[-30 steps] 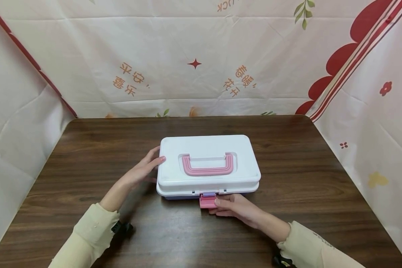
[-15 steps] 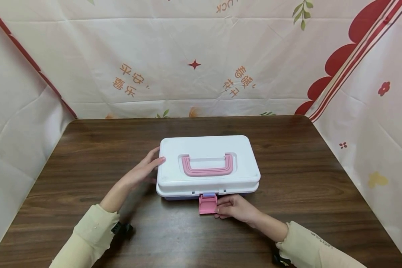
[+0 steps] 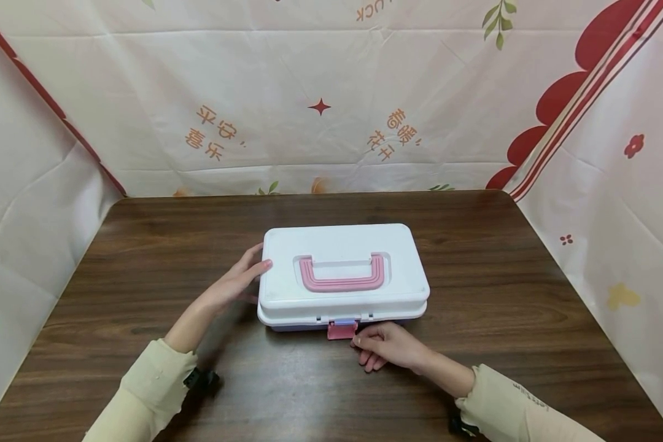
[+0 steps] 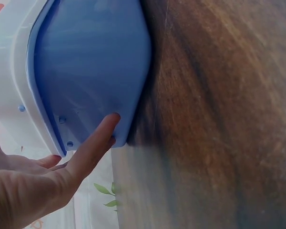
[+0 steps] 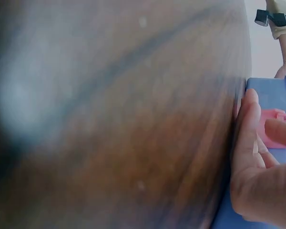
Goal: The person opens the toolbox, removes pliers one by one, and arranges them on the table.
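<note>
A plastic carry case with a white lid (image 3: 342, 242), a pink handle (image 3: 342, 283) folded flat and a blue base (image 4: 93, 62) stands on the table, its lid down. My left hand (image 3: 234, 285) rests against its left end, thumb at the lid's edge and fingers fairly straight along the blue end wall. At the front, a pink latch (image 3: 341, 331) hangs below the lid, swung away from it. My right hand (image 3: 389, 345) is at the latch's lower right corner, fingertips right by it. In the right wrist view the thumb and forefinger (image 5: 249, 112) are apart.
The dark wood-grain table (image 3: 160, 245) carries the case near its middle. A pale printed cloth (image 3: 271, 92) hangs behind the table and along both sides. Each forearm has a cream sleeve (image 3: 155, 380) with a black wrist camera (image 3: 201, 379) below it.
The pink latch swung outward and looked longer half a second ago; now it has tipped down and looks shorter. My right fingers have shifted at its corner. The left hand and case stay put.
</note>
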The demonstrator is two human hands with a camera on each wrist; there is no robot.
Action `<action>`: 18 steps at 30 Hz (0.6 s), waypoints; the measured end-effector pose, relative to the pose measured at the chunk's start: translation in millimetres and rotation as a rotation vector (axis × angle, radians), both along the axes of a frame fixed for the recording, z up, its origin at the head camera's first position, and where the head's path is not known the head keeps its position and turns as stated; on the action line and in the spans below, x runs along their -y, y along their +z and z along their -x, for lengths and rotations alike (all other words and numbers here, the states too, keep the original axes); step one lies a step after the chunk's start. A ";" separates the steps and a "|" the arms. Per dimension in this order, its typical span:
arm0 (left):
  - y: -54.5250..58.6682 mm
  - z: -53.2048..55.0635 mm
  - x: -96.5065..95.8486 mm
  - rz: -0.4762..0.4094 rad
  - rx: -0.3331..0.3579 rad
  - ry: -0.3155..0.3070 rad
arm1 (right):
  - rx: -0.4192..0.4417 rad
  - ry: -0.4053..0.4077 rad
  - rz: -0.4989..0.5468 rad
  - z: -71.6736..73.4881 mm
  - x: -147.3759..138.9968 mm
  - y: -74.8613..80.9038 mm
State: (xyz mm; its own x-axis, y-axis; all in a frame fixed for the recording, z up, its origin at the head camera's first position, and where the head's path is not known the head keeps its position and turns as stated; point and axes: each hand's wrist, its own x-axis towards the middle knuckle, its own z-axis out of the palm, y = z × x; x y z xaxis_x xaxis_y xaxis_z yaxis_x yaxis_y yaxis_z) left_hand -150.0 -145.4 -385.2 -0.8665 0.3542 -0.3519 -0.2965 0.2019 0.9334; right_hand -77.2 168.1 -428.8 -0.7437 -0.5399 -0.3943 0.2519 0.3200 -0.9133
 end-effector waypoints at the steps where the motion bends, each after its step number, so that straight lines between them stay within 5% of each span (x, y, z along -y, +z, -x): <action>1: -0.7 -0.7 -0.1 0.000 -0.007 0.001 | -0.009 0.030 0.005 0.2 -0.8 2.0; 5: -4.2 -5.8 -0.2 0.002 -0.146 0.003 | -0.192 0.260 0.019 1.2 -6.7 20.7; 7: -7.1 -8.9 1.1 0.081 -0.362 0.019 | -0.424 0.374 0.046 2.1 -10.3 35.0; 9: -8.8 -12.3 3.1 0.190 -0.653 0.047 | -0.736 0.415 0.095 4.1 -13.4 50.0; 12: -9.1 -15.8 6.9 0.331 -1.113 0.121 | -1.259 0.302 0.198 11.4 -16.1 69.0; 14: -7.2 -17.7 8.3 0.331 -1.326 0.110 | -1.519 0.146 0.229 17.7 -20.4 76.7; 16: -5.0 -19.9 9.1 0.321 -1.449 0.076 | -1.647 0.013 0.199 24.3 -27.0 79.3; 18: -3.7 -22.6 9.2 0.325 -1.480 0.023 | -1.648 -0.063 0.093 29.5 -36.8 77.5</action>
State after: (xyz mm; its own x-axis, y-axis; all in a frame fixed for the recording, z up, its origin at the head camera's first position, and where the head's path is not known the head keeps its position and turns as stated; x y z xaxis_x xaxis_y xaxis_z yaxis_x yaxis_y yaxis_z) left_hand -127.3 -154.6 -388.9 -0.5026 0.4169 0.7574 0.8353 0.4599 0.3012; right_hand -106.7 205.0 -351.3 -0.3234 -0.4696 0.8215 -0.9370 0.2799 -0.2089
